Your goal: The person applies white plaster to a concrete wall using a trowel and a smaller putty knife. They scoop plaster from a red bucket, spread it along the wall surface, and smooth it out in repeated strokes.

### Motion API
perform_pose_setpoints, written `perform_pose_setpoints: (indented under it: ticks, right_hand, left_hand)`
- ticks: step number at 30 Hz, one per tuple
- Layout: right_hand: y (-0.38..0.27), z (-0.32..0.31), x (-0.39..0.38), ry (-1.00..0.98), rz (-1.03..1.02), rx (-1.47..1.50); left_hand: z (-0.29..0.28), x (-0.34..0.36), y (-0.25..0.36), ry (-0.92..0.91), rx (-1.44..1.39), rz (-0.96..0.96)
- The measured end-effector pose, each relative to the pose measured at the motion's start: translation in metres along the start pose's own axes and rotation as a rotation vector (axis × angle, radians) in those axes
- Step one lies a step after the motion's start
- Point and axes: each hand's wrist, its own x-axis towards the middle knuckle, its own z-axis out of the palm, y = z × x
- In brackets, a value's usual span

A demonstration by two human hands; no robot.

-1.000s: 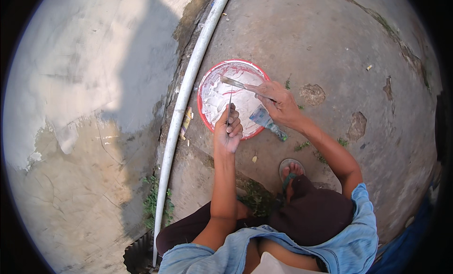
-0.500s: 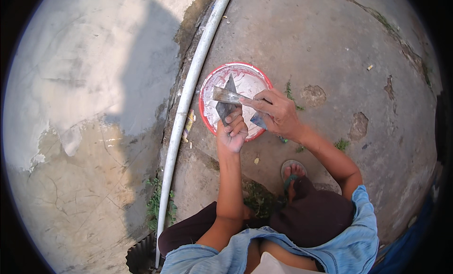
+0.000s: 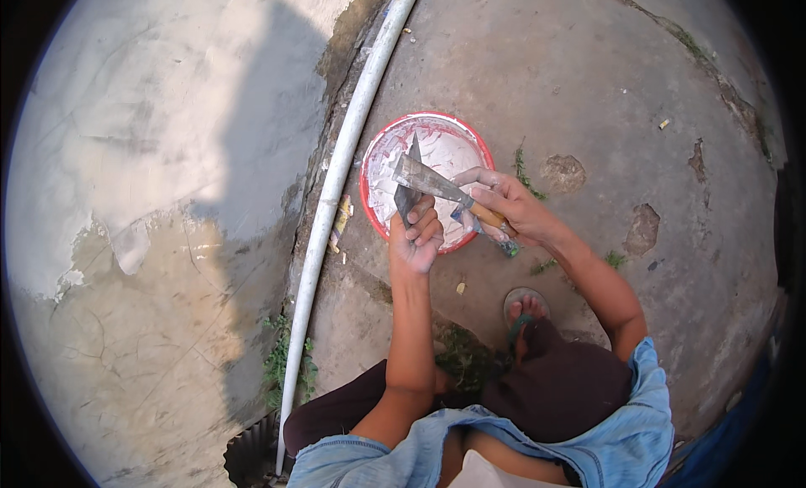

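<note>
My left hand point(image 3: 417, 240) is closed around the lower part of a dark flat metal scraper point(image 3: 405, 204), its pointed upper end sticking up. In my right hand point(image 3: 519, 206) is a putty knife point(image 3: 430, 182) with a wooden handle and a pale, smeared blade. That blade lies across the scraper, covering its middle; whether they touch, I cannot tell. Both tools are over a red-rimmed bucket point(image 3: 366, 199) holding white putty point(image 3: 453, 148). Below the knife's handle, by my right hand, shows a small blue piece point(image 3: 461, 217) I cannot make out.
A long white pipe point(image 3: 342, 163) runs along the foot of a patchy plastered wall point(image 3: 159, 152) on the left. Weeds point(image 3: 285, 362) grow beside it. Broken hollows point(image 3: 563, 174) mark the concrete ground point(image 3: 604, 93). My sandalled foot point(image 3: 526, 306) is below the bucket.
The putty knife has turned in my right hand: its blade now slants up to the left and its wooden handle shows. My left hand still holds the scraper in nearly the same place.
</note>
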Motion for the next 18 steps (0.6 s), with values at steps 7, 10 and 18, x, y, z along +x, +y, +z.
perform_pose_setpoints:
  ticks: [7, 10, 18]
  right_hand:
    - [-0.007, -0.061, -0.044, 0.252, 0.024, -0.226]
    - [-0.001, -0.119, -0.076, 0.687, -0.141, -0.64]
    - [0.027, -0.144, -0.098, 0.998, -0.245, -1.864]
  left_hand:
    - [0.016, -0.013, 0.034, 0.127, 0.318, 0.191]
    - [0.026, -0.012, 0.037, 0.272, 0.679, 0.395]
    - [-0.011, -0.011, 0.012, 0.445, 0.426, 0.334]
